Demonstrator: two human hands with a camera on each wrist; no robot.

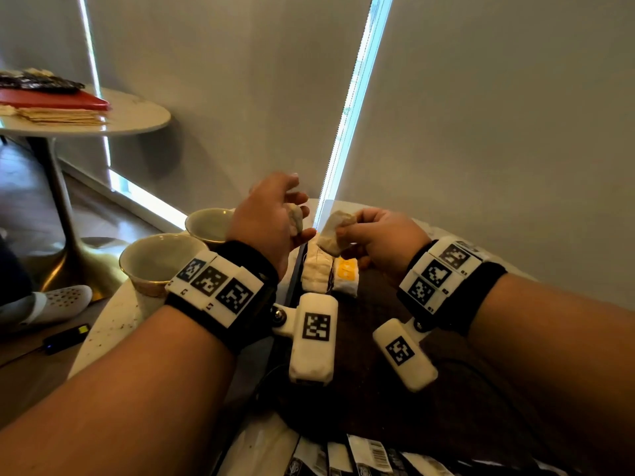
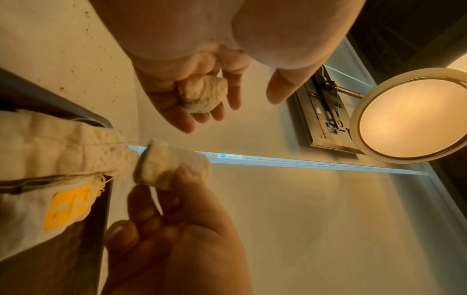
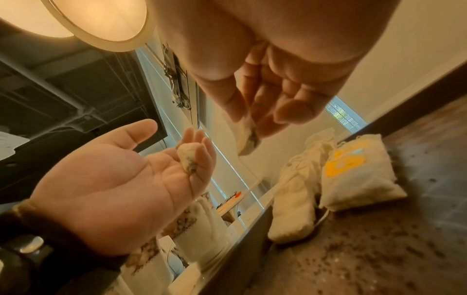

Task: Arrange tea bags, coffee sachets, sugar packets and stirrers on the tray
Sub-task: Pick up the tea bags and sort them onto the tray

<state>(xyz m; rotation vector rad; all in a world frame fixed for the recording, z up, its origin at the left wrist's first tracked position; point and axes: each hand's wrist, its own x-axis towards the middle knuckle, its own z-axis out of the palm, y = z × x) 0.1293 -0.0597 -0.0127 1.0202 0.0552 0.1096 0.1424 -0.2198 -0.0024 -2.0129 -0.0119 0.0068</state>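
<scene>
Both hands up over the far end of the tray point(image 1: 378, 304), one tea bag each.

Left hand point(image 1: 271, 218): fingers loosely curled round a small crumpled tea bag point(image 2: 202, 93), which sits against the fingers with the thumb held away from it. It hangs just off the tray's far-left corner.

Right hand point(image 1: 381, 238): thumb and fingers pinch a second tea bag point(image 1: 335, 231), which is above the tray's far edge. The two bags are close together but apart.

On the tray, below the hands: a plain cloth pouch point(image 1: 316, 269) and, just right of it, a pouch with a yellow label point(image 1: 347, 274); whether they touch, I can't tell.

Two cups point(image 1: 161, 259) stand left of the tray. Sachets point(image 1: 364, 455) lie at the tray's near end.
</scene>
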